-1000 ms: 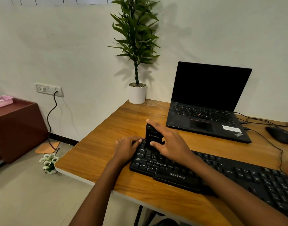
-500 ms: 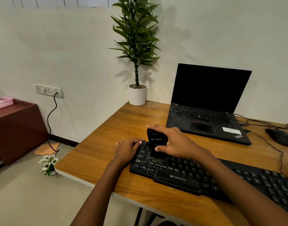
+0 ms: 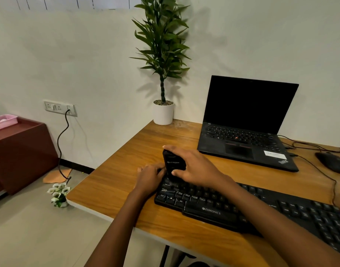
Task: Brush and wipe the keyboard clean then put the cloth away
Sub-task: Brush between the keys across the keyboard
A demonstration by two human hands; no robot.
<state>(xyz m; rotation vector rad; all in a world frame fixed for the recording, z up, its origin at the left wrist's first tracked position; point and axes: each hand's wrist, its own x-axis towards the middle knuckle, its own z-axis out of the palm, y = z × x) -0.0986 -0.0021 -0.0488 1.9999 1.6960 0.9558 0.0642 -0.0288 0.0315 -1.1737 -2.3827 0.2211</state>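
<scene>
So, one flat black plastic keyboard [image 3: 211,210] on the wooden tabletop [image 3: 126,180], one boxy black brush [image 3: 173,162] standing at its 10 o'clock corner. Two hands: right hand [image 3: 196,166] wraps fingers and thumb round the brush; left hand [image 3: 149,178] lies relaxed, fingertips touching the keyboard's 9 o'clock end.

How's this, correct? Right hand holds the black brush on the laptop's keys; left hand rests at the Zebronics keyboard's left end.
Wrong keys. Head view: right hand holds the black brush on the Zebronics keyboard, not the laptop; left hand rests at its left end.
</scene>
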